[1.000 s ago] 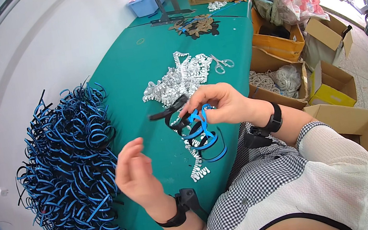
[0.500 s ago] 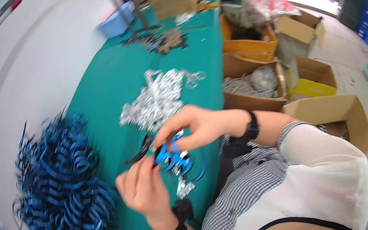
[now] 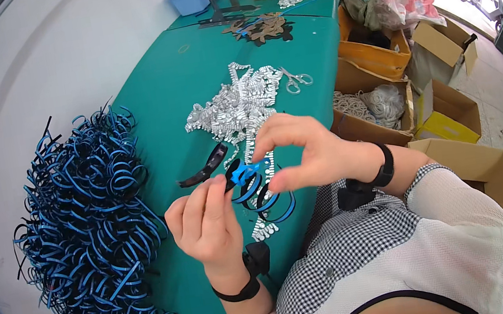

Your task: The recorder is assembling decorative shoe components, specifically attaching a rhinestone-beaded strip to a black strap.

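Fingers [image 3: 213, 198] of the bare left hand [image 3: 205, 231] pinch a glossy blue-and-black coiled strip [image 3: 244, 173], its loops hanging over the green worktop [image 3: 189, 300] near the person's black-and-white checked top [image 3: 315, 299]. The bare right hand [image 3: 313, 150] curves beside the strip, thumb and forefinger wide apart, though I cannot quite tell whether either touches it. Beyond both lie a pile of silvery scalloped trim [image 3: 224, 115] and small silver metal scissors [image 3: 293, 77], with a large heap of blue-and-black curled strips [image 3: 91, 230] to the left.

White sleeves [image 3: 463, 208], black-and-white checked front [image 3: 341, 255], black neckline trim [image 3: 388, 296], black wrist straps [image 3: 388, 164].
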A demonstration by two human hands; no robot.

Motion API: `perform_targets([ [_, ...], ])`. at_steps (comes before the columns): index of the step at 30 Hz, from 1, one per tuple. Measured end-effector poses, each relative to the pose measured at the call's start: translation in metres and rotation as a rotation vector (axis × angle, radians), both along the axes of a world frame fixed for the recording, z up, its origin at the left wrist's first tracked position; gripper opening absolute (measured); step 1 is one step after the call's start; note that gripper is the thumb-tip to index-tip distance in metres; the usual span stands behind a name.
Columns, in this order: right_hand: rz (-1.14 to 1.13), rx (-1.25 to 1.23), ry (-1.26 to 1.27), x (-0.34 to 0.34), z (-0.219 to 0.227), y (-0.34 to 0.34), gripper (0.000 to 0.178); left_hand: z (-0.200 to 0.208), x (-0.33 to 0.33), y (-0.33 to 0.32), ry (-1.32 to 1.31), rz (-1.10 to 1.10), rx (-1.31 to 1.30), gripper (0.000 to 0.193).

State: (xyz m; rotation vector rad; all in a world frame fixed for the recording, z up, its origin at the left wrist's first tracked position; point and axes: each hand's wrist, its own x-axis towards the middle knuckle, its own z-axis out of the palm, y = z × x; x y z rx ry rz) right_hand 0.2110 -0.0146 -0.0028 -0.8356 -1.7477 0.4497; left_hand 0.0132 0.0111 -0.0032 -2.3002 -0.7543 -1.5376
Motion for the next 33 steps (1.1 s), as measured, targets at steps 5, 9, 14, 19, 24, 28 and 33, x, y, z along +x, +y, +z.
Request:
perform_targets([
  [5, -0.004, 0.002, -0.050, -0.007, 0.002, 0.008, 0.014, 0.003, -0.002, 0.000, 0.010, 0.021, 0.013, 0.020],
  [9, -0.044, -0.060, 0.093, 0.009, 0.004, 0.022, 0.010, 0.005, -0.010, 0.004, -0.053, -0.049, -0.043, 0.021],
  [14, -0.112, -0.232, 0.092, 0.037, -0.029, 0.050, 0.014, -0.004, -0.025, 0.004, -0.527, -0.358, -0.431, 0.015],
  [19, 0.156, -0.388, -0.235, 0.021, -0.071, 0.024, 0.009, -0.010, -0.020, 0.013, -0.836, -0.166, -0.501, 0.018],
  [24, 0.494, -0.416, -0.239, 0.015, -0.046, -0.016, 0.012, -0.012, -0.026, 0.027, -0.410, 0.217, -0.124, 0.016],
  [28, 0.368, -0.305, 0.313, 0.055, -0.007, -0.020, 0.009, -0.007, -0.040, 0.033, -0.231, 0.220, -0.026, 0.021],
  [33, 0.788, -0.313, 1.024, 0.120, 0.004, -0.005, 0.014, -0.011, -0.051, 0.031, -0.423, -0.160, -0.349, 0.019],
])
